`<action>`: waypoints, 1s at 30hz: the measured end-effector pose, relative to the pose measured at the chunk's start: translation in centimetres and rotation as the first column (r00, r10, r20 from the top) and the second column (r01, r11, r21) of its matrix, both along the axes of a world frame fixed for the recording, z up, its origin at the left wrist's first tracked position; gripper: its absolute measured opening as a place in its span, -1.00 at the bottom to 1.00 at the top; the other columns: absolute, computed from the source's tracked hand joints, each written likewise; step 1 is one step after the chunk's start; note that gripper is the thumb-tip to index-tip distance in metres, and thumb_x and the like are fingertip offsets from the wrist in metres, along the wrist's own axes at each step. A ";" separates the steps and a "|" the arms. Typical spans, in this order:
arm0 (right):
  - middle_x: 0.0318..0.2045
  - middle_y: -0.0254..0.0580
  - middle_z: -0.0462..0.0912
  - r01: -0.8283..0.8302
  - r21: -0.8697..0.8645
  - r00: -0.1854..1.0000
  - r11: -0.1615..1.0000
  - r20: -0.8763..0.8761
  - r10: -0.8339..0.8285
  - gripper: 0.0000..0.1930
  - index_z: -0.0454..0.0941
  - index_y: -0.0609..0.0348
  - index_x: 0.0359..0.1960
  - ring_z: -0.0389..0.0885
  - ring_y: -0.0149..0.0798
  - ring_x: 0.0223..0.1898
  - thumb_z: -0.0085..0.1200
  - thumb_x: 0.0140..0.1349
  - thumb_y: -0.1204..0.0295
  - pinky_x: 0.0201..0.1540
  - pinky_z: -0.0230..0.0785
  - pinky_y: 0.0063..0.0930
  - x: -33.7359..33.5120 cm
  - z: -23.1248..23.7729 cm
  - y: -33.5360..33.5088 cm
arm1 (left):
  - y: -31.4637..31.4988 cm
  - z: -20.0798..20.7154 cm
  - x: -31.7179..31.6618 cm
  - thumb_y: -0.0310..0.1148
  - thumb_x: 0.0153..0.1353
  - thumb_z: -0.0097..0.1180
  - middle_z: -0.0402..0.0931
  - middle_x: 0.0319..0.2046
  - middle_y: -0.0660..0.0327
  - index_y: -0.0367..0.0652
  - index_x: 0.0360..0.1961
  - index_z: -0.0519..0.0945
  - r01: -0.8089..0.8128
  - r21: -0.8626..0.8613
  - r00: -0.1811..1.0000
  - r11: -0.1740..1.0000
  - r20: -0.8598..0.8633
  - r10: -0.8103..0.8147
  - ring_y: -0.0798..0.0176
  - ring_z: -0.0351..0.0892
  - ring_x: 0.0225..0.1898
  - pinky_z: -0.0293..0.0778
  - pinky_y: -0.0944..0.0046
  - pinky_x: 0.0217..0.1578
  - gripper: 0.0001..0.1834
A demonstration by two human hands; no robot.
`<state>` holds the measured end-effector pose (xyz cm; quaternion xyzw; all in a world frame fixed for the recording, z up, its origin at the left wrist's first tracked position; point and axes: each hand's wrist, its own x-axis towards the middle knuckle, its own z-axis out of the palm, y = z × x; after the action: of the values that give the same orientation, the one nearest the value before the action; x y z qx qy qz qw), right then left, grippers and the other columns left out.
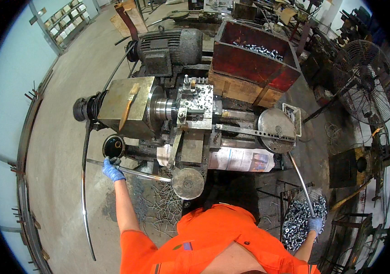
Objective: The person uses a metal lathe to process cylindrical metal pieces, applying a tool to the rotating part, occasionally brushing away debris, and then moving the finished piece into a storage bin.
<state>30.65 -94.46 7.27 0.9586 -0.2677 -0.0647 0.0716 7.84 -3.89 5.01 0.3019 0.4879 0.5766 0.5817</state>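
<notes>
My left hand (112, 169), in a blue glove, is closed around a metal lever (147, 175). This lever runs out from a round metal disc (188, 183) at the front of a small lathe-like machine (195, 107). Just beyond that hand sits a round black pot (113, 146) with dark liquid in it. On the right, my gloved right hand (314, 224) grips the lower end of a second lever (301, 178), which slants down from a larger disc (274, 123). Below and around the right hand is a basket heaped with shiny bolt-like metal parts (297, 228).
A brush (128, 107) lies on the machine's metal housing, with an electric motor (170, 48) behind. A dark red bin (254, 59) holds more metal parts. Metal shavings (163, 205) litter the floor. A large fan (363, 80) stands at right; a long rod (84, 196) hangs at left.
</notes>
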 end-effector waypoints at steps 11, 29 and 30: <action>-0.31 0.18 0.60 0.100 0.019 0.994 0.995 0.052 -0.101 -0.59 0.54 0.31 -0.34 0.57 0.10 -0.21 0.22 -0.19 0.23 -0.12 0.41 -0.21 -0.3 0.6 1.3 | -0.2 0.5 0.5 -0.37 0.12 0.05 0.51 -0.62 0.05 -0.33 -0.44 0.48 -0.054 -0.018 0.998 0.998 0.026 0.054 0.20 0.45 -0.74 0.46 0.32 -0.72 -0.81; -0.33 0.27 0.57 0.083 0.138 0.996 0.987 0.027 -0.087 -0.64 0.56 0.33 -0.39 0.55 0.17 -0.21 0.13 -0.21 0.30 -0.13 0.39 -0.15 -1.2 3.4 4.6 | -0.1 0.3 0.2 -0.37 0.12 0.03 0.51 -0.61 0.04 -0.35 -0.44 0.48 -0.027 0.000 0.999 1.000 0.045 0.027 0.19 0.44 -0.74 0.46 0.29 -0.69 -0.80; -0.32 0.27 0.57 0.090 0.149 0.995 0.985 0.017 -0.094 -0.64 0.56 0.33 -0.38 0.55 0.17 -0.21 0.12 -0.21 0.30 -0.12 0.39 -0.16 -1.2 4.0 5.2 | 0.0 0.2 0.1 -0.37 0.12 0.03 0.51 -0.61 0.04 -0.35 -0.44 0.48 -0.030 -0.004 0.998 1.000 0.046 0.030 0.19 0.44 -0.74 0.46 0.29 -0.69 -0.80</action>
<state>29.47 -89.26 11.22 0.9487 -0.3070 -0.0760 -0.0059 7.91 -3.88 5.25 0.2799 0.4799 0.5913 0.5846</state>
